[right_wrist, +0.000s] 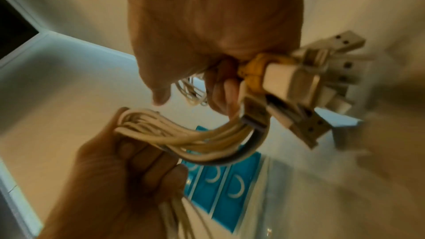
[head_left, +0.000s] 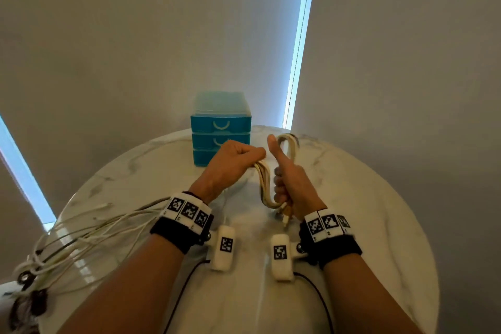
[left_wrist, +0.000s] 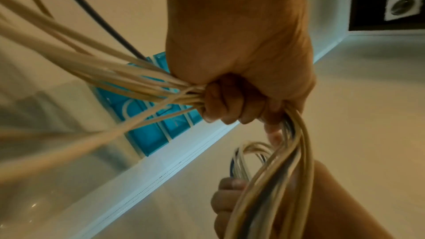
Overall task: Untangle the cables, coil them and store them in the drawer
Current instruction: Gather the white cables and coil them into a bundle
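Note:
A bundle of white cables (head_left: 264, 179) with one dark strand runs between my two hands above the round marble table (head_left: 366, 198). My left hand (head_left: 238, 157) is a fist around the bundle (left_wrist: 296, 152), in front of the blue three-drawer unit (head_left: 221, 130), whose drawers are closed. My right hand (head_left: 284, 187) grips the looped part with the thumb up; a loop rises behind the thumb. Its fist (right_wrist: 218, 83) also holds the USB plugs (right_wrist: 299, 79), which stick out below. Loose cable tails (head_left: 89, 228) trail left from my left hand (left_wrist: 230, 101).
The tails run over the table's left edge to dark plugs (head_left: 29, 293) hanging there. The drawer unit (right_wrist: 230, 188) stands at the table's far edge by the wall. Thin black leads (head_left: 179, 295) from my wrist cameras lie on the table near me.

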`<state>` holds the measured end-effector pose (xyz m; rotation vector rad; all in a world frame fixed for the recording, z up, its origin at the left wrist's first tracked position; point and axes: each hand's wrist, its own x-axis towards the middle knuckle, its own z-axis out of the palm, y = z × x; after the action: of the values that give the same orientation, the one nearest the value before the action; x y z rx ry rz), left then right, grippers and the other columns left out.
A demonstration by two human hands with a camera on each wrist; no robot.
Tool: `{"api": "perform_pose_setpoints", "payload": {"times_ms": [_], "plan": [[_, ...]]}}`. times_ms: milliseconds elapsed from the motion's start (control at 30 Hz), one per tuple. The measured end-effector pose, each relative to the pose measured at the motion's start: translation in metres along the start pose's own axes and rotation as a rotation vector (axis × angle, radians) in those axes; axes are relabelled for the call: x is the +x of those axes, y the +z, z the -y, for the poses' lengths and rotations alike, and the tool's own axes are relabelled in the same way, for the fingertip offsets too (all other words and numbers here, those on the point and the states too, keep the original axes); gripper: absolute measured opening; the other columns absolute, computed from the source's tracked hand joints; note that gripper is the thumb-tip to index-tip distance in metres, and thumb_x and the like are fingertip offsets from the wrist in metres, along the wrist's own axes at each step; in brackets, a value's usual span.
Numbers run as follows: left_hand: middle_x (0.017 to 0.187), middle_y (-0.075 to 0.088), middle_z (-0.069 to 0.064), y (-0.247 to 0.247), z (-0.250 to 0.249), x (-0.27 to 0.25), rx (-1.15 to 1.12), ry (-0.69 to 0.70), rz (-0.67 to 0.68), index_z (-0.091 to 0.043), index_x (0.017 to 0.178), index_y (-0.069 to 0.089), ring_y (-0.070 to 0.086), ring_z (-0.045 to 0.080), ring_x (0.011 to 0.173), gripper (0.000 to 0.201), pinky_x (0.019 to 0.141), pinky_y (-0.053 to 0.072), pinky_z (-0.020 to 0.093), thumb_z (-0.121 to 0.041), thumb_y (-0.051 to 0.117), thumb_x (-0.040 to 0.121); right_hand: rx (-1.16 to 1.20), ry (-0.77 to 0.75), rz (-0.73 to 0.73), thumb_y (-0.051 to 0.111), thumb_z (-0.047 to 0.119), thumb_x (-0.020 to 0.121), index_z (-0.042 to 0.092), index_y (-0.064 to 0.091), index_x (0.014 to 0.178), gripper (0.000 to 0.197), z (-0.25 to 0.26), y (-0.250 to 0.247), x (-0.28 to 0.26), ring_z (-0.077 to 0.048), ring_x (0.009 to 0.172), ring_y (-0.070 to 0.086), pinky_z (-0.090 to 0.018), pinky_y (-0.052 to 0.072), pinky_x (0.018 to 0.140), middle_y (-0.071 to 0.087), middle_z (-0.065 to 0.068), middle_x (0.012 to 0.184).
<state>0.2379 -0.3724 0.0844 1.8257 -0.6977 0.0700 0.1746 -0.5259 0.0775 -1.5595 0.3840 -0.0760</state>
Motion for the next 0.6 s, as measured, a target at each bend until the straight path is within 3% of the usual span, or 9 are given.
{"api": "perform_pose_setpoints", "payload": {"times_ms": [33,100,167,267,333,400,500,600], "plan": [[0.050,0.040,-0.008,-0.002,0.002,-0.002,-0.026,-0.013,-0.039,-0.027,0.050,0.047,0.033,0.006,0.049,0.057,0.055,0.033,0.020,-0.021,0.065,0.104,0.032,0.026,0.108,0.057,0.104,0.064,0.027,0.037,0.057,0.080,0.001,0.007,-0.006,-0.013,0.046,0.028,-0.027,0.027,0.049,0.033,0.002,0.057],[0.056,0.047,0.001,-0.008,0.006,-0.006,-0.054,-0.034,-0.078,-0.010,0.056,0.054,0.040,0.011,0.055,0.055,0.061,0.037,0.026,-0.030,0.064,0.106,0.038,0.052,0.280,0.047,0.105,0.066,0.024,0.041,0.052,0.083,0.002,0.019,-0.014,-0.012,0.045,0.027,-0.025,0.023,0.048,0.033,0.002,0.053],[0.063,0.052,0.008,-0.014,0.008,-0.008,-0.020,-0.062,-0.083,0.001,0.064,0.060,0.045,0.017,0.063,0.057,0.066,0.041,0.031,-0.038,0.064,0.106,-0.045,0.025,0.345,0.052,0.101,0.068,0.021,0.043,0.059,0.082,-0.003,0.025,-0.014,-0.012,0.046,0.031,-0.026,0.027,0.049,0.039,0.001,0.053],[0.055,0.050,-0.001,-0.019,0.002,-0.011,0.069,-0.077,-0.055,-0.018,0.054,0.055,0.043,0.009,0.056,0.049,0.060,0.038,0.022,-0.026,0.066,0.101,-0.251,-0.017,0.414,0.080,0.089,0.060,0.019,0.049,0.076,0.079,-0.005,0.023,-0.011,-0.014,0.050,0.036,-0.029,0.035,0.054,0.043,-0.002,0.059],[0.049,0.051,-0.007,-0.021,-0.003,-0.010,0.175,-0.088,-0.060,-0.017,0.052,0.057,0.042,0.005,0.049,0.048,0.054,0.037,0.017,-0.025,0.067,0.099,-0.420,-0.019,0.425,0.090,0.076,0.062,0.019,0.056,0.078,0.068,-0.002,0.020,-0.013,-0.016,0.052,0.041,-0.031,0.041,0.057,0.049,-0.004,0.061],[0.052,0.059,-0.007,-0.023,-0.007,-0.010,0.257,-0.081,-0.047,-0.011,0.061,0.072,0.048,0.003,0.049,0.041,0.054,0.040,0.012,-0.028,0.068,0.099,-0.547,-0.018,0.419,0.094,0.057,0.071,0.020,0.062,0.078,0.049,-0.001,0.018,-0.013,-0.016,0.054,0.046,-0.031,0.045,0.059,0.054,-0.004,0.062],[0.065,0.073,-0.009,-0.028,-0.016,-0.010,0.345,-0.065,-0.027,-0.023,0.073,0.082,0.062,0.005,0.061,0.031,0.063,0.049,0.016,-0.035,0.070,0.098,-0.581,0.016,0.381,0.080,0.026,0.083,0.016,0.059,0.078,0.024,0.000,0.018,-0.012,-0.014,0.048,0.046,-0.028,0.045,0.054,0.053,-0.002,0.057],[0.072,0.076,-0.013,-0.031,-0.019,-0.010,0.331,-0.074,-0.028,-0.030,0.075,0.082,0.066,0.002,0.071,0.027,0.070,0.051,0.017,-0.036,0.070,0.099,-0.528,0.051,0.325,0.063,0.010,0.082,0.011,0.053,0.081,0.010,0.003,0.020,-0.013,-0.014,0.045,0.043,-0.024,0.042,0.051,0.049,-0.003,0.055]]}}
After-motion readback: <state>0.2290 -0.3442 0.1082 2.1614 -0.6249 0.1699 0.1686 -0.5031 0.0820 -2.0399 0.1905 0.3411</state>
